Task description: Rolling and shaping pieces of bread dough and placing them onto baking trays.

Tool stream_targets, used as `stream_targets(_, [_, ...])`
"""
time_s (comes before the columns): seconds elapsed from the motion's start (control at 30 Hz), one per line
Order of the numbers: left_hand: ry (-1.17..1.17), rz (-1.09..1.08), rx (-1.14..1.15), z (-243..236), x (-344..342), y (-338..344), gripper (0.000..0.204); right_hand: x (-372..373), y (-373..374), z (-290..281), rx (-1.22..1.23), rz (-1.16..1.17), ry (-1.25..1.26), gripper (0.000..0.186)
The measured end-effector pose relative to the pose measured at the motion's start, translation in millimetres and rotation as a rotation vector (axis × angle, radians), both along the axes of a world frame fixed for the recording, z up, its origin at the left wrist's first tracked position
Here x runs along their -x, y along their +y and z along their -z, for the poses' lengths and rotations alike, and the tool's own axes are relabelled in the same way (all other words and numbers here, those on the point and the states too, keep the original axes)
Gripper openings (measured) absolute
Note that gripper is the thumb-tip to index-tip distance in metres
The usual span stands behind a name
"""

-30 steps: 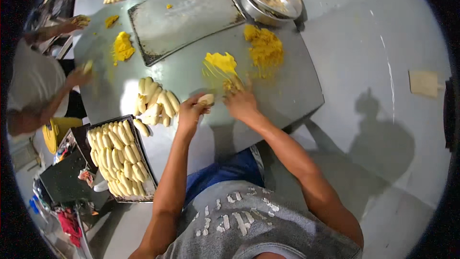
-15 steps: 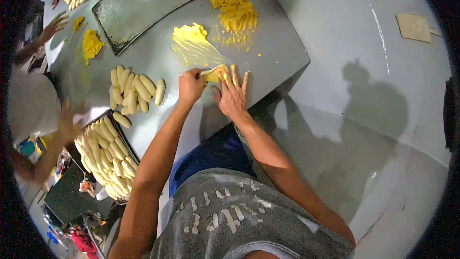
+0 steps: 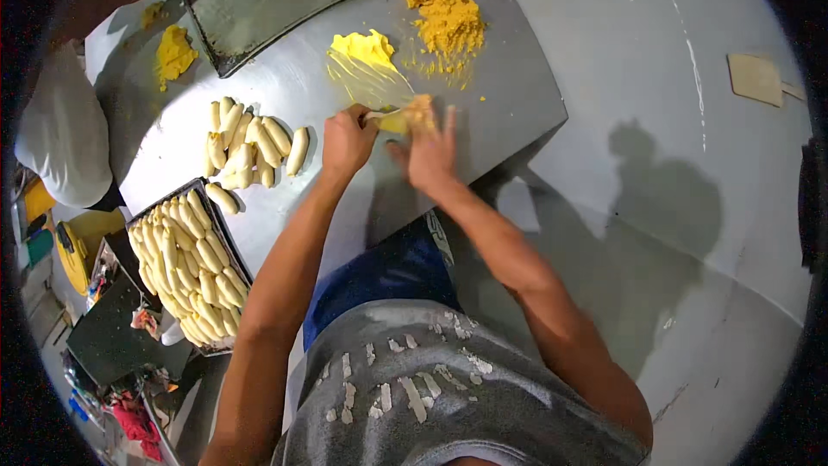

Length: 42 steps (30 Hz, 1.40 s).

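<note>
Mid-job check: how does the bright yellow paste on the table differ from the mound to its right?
The yellow paste is bright lemon yellow; the crumbly mound is a deeper orange-yellow. The paste looks smooth and smeared, with streaks trailing toward the person, while the mound looks grainy, with loose crumbs scattered at its near side. Both lie directly on the metal table.

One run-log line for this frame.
left hand: pinches dough piece | right hand: blurred, at dough piece | yellow paste: on table, beyond hands
</note>
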<state>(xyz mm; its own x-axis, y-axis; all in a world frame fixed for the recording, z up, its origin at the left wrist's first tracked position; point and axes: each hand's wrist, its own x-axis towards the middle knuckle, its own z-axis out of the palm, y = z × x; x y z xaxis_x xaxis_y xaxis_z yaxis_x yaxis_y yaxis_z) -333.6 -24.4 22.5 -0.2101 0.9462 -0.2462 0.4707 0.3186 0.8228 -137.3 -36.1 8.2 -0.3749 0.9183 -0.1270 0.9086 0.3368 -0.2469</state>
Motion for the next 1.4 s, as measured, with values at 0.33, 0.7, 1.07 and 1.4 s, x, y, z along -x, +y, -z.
stream_targets(0.33, [-0.072,-0.133,0.119,11.9,15.1,-4.4,0.034,0.3,-10.6,9.5,-0.159,-0.199,0.103,0.093])
stream_targets(0.7, [-0.232,-0.251,0.109,9.5,3.2,-13.8,0.031,-121.2,115.9,-35.0,-0.054,0.175,0.032,0.053])
stream_targets(1.07, [-0.208,-0.402,0.049,27.0,-17.8,-9.1,0.021,-132.1,264.2,-8.7,-0.454,-0.093,0.269,0.04])
stream_targets(1.4, [-0.347,-0.441,0.156,25.5,-25.4,-24.6,0.027,-115.4,181.9,-37.5,-0.064,-0.087,0.192,0.029])
